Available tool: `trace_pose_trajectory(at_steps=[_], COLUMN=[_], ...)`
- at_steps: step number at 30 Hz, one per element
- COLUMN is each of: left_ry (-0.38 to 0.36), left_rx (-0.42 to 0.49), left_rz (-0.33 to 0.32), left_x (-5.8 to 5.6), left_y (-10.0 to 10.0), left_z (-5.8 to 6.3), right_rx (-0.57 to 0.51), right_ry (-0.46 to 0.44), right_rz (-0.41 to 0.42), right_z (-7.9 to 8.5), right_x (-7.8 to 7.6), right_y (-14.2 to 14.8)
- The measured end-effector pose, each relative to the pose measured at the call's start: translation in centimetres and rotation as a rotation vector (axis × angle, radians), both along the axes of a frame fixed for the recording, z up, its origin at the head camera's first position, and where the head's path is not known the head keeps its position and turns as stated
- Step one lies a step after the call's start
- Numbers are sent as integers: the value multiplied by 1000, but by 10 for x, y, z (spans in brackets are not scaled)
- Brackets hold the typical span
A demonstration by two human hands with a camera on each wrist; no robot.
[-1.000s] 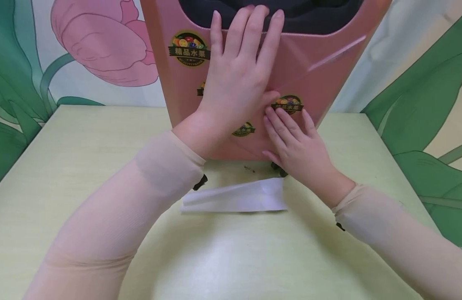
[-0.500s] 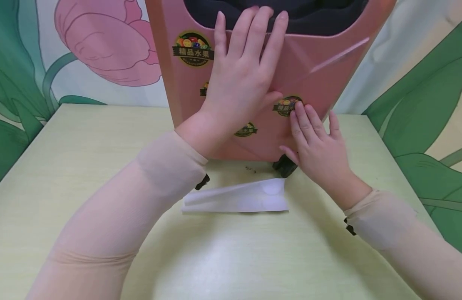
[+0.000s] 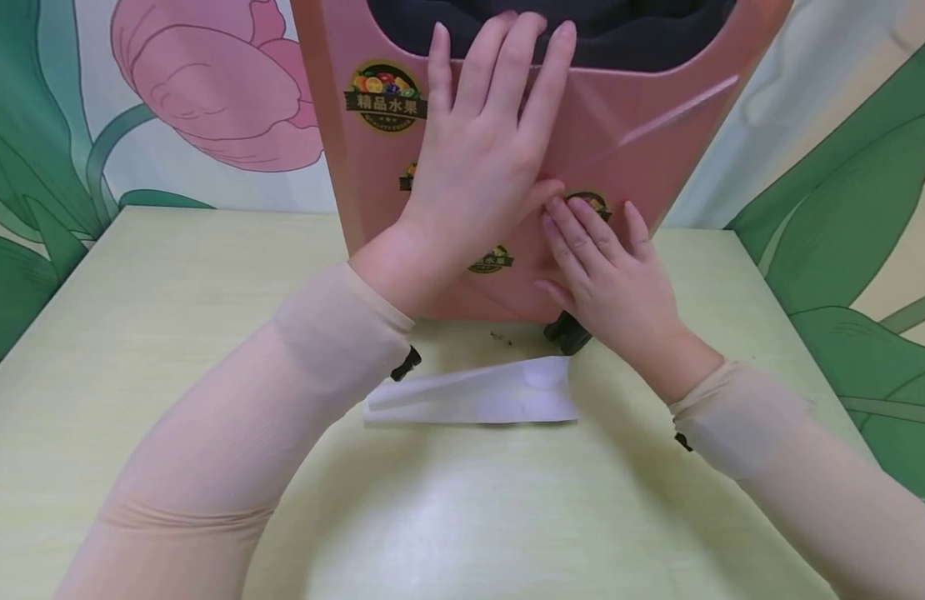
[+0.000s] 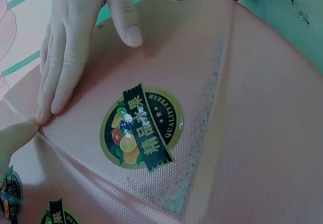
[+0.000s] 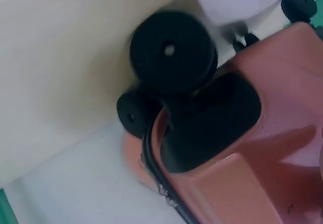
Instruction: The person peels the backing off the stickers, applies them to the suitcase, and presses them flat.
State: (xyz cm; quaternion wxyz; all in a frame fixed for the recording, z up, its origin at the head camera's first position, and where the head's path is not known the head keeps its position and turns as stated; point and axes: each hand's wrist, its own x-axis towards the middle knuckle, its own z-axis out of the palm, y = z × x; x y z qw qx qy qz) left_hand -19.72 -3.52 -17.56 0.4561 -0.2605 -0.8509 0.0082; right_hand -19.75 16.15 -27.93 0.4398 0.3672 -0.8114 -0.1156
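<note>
A pink hard-shell suitcase (image 3: 657, 125) stands upright on its wheels, a black panel at the top of its face. My left hand (image 3: 477, 158) lies spread against the shell, its fingertips at the edge of that panel. Lower down on the right, my right hand (image 3: 616, 279) touches the face with nearly straight fingers, partly covering a round fruit sticker (image 3: 596, 206). In the left wrist view, the right hand (image 4: 70, 42) reaches past a fruit sticker (image 4: 116, 133) that lies flat on the textured shell. Neither hand grips anything.
More fruit stickers are on the shell, one at upper left (image 3: 386, 98) and one low in the middle (image 3: 492, 260). A white paper strip (image 3: 470, 398) lies on the table (image 3: 492, 517) before the suitcase. A black wheel (image 5: 169, 52) shows large in the right wrist view.
My right hand slid right across the sticker, uncovering much of it, then moved back left over it. The left hand has stayed on the suitcase.
</note>
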Motion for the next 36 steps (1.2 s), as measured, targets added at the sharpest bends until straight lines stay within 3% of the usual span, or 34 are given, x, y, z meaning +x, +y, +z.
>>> trace_pose_trajectory(at_steps=[9, 16, 22, 29, 36], left_ry=[-3, -6, -14, -17, -7], left_rx=[-7, 5, -8, -18, -25], left_rz=[3, 13, 10, 27, 4], left_x=[1, 1, 1, 1, 0], left_y=[1, 1, -1, -4, -4], left_z=[0, 0, 1, 0, 1], right_rx=[-112, -71, -184, -37, -130], right_ry=[-15, -45, -25, -15, -47], right_rz=[-46, -22, -87, 13, -67], right_z=[-2, -5, -10, -22, -23], right_x=[1, 0, -2, -4, 0], right_y=[7, -5, 9, 7, 28])
